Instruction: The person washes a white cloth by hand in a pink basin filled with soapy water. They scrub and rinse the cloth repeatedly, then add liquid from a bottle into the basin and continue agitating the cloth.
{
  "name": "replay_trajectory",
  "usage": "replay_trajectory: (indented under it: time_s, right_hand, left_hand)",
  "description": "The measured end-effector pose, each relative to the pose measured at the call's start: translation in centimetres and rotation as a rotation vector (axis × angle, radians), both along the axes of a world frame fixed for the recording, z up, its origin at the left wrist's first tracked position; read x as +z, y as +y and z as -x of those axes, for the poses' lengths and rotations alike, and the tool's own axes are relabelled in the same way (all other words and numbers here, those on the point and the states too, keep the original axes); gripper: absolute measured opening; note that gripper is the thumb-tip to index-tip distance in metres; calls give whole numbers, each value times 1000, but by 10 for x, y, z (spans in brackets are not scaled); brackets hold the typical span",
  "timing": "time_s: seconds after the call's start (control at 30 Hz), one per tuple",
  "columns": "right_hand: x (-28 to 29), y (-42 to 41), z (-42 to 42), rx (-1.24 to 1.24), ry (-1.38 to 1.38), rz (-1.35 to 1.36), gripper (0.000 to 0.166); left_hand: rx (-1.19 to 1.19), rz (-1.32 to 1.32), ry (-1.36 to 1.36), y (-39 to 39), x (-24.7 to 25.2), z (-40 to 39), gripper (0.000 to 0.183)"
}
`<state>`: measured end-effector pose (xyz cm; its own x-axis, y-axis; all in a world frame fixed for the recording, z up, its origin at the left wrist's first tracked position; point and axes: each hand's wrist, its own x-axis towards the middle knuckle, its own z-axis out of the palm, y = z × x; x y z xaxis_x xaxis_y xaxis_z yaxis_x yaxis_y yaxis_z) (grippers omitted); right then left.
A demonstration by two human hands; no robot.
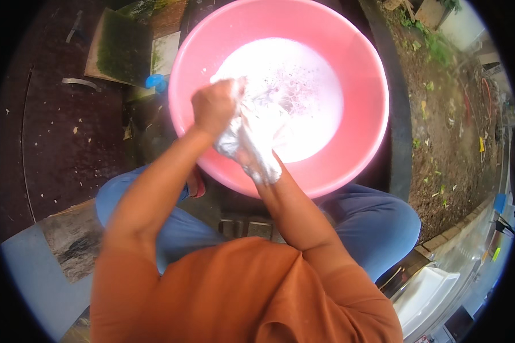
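A large pink plastic basin [365, 98] stands before me, with whitish, foamy water [300, 94] in its bottom, partly lost in glare. Over its near left side my left hand [216, 105] is closed in a fist on a wet white cloth [262, 128]. The cloth runs from that fist down to my right hand [243, 157], which grips it lower down, near the basin's near rim. Folds of cloth cover most of the right hand and reach the wrist, so its fingers barely show. Glare and blur hide the cloth's edges.
My knees in blue jeans [369, 227] flank the basin's near side. At left lie a dark board [68, 150] with a metal handle, a mossy board [124, 47] and a small blue object [156, 81]. Bare soil [442, 141] lies right, a white container [425, 296] lower right.
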<state>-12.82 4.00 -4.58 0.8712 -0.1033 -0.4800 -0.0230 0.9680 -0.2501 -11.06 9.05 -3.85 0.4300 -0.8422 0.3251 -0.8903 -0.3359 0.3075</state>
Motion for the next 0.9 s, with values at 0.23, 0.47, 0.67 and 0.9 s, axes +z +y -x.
replay_trajectory:
  time_s: [0.23, 0.47, 0.67, 0.9]
  right_hand:
    - [-4, -2, -3, -20, -52, -44, 19]
    - [-112, -15, 0, 50, -262, 106, 24]
    - [-48, -25, -10, -17, -5, -48, 22]
    - [5, -14, -9, -41, 151, 82, 23]
  left_hand:
    - [420, 137, 593, -4, 7, -57, 20]
    - [72, 76, 138, -5, -1, -39, 12]
    - [53, 161, 160, -3, -14, -22, 15]
    - [-58, 70, -70, -9, -12, -8, 12]
